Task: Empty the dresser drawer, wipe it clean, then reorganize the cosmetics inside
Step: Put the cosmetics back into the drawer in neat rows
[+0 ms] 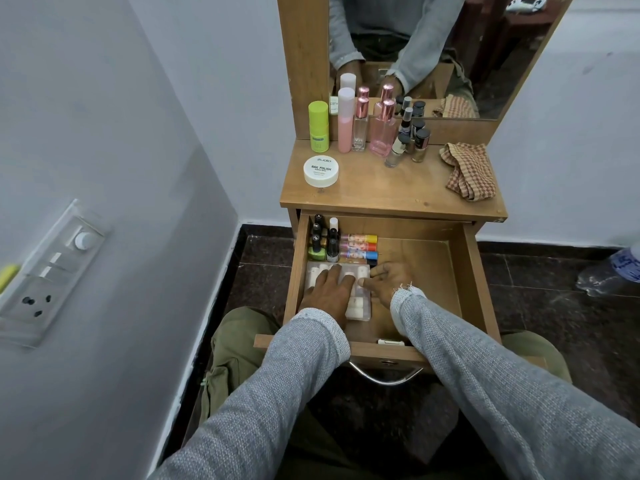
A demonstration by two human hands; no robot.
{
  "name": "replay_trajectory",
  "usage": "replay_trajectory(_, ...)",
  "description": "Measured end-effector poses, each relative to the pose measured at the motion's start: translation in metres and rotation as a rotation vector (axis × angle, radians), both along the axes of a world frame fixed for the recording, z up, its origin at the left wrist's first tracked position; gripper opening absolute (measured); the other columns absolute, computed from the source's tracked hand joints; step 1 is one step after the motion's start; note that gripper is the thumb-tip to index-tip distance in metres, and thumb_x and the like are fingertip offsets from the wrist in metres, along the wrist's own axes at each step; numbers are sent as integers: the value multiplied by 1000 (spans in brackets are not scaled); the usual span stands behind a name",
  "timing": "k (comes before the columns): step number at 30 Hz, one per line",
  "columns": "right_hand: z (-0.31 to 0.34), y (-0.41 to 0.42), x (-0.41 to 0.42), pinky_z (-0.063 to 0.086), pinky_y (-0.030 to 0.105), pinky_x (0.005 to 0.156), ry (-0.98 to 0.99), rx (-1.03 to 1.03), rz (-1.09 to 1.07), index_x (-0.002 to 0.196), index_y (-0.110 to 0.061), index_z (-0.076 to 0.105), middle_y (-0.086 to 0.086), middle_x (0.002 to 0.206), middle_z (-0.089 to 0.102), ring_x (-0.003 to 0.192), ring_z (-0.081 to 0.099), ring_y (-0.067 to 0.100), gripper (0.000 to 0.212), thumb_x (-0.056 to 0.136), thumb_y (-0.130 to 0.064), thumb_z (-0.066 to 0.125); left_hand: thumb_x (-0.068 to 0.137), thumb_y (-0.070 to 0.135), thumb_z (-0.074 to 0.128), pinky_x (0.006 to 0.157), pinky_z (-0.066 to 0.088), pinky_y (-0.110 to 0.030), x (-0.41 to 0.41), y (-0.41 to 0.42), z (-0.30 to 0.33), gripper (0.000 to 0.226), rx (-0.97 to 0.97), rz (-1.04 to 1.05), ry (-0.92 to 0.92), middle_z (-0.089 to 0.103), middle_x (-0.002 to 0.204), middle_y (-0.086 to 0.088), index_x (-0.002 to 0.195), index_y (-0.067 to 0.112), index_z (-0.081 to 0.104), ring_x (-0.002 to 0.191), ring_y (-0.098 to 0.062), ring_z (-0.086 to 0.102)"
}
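Inside the open drawer (460,271), the left hand (327,292) lies flat on the clear case (356,308); the right hand (388,280), fingers loosely bent, touches the case's right edge.

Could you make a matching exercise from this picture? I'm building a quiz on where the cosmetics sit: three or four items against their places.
Things:
1. round white nail polish remover tub
2. checked brown cloth
3. clear plastic case of white pieces
4. lime green bottle

Places:
A. dresser top, right side
B. in the open drawer, under both hands
C. dresser top, back left corner
D. dresser top, front left

Pairs: 1-D, 2-A, 3-B, 4-C
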State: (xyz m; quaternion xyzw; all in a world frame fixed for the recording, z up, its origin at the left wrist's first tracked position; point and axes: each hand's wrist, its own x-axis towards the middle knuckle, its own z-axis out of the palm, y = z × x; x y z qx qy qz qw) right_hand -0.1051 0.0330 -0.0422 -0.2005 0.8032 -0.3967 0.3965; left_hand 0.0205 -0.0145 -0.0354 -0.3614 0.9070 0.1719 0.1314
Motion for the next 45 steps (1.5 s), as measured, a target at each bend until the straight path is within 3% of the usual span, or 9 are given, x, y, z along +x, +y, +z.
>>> replay_trajectory(6,-4,-1,-2,57,37,66,-18,-7,-11,69,-13,57,18,90,70,75,66,28,21,77,-3,74,79,8,71,110,33,-48,0,-1,-1,77,7,3,7,12,156,-10,143,17,28,142,-30,15)
replay_trajectory(12,-8,-1,-3,57,50,75,-26,-9,-17,69,-14,58,17,87,70,83,69,35,21,77,-3,75,78,8,72,110,33,-48,0,-1,-3,78,20,2,13,12,155,-10,142,17,29,143,-29,14)
replay_trajectory(17,-12,-1,-4,58,51,72,-48,-12,-28,69,-14,60,17,87,71,79,70,34,21,76,-3,75,79,19,73,111,33,-47,-1,-2,-3,77,34,12,17,12,155,-9,142,17,29,143,-28,15)
replay_trajectory(37,-19,-3,-6,58,47,75,-86,-29,-34,70,-13,57,6,75,64,76,66,27,21,80,-2,71,80,16,73,110,33,-49,-1,-2,-3,76,25,8,14,13,156,-10,142,16,29,143,-29,15)
replay_trajectory(45,-22,-5,-6,57,52,74,-106,-37,-55,70,-13,56,10,76,65,82,68,35,22,79,0,72,79,15,73,110,34,-49,-2,-3,-4,76,31,13,17,15,154,-9,142,17,30,142,-28,17)
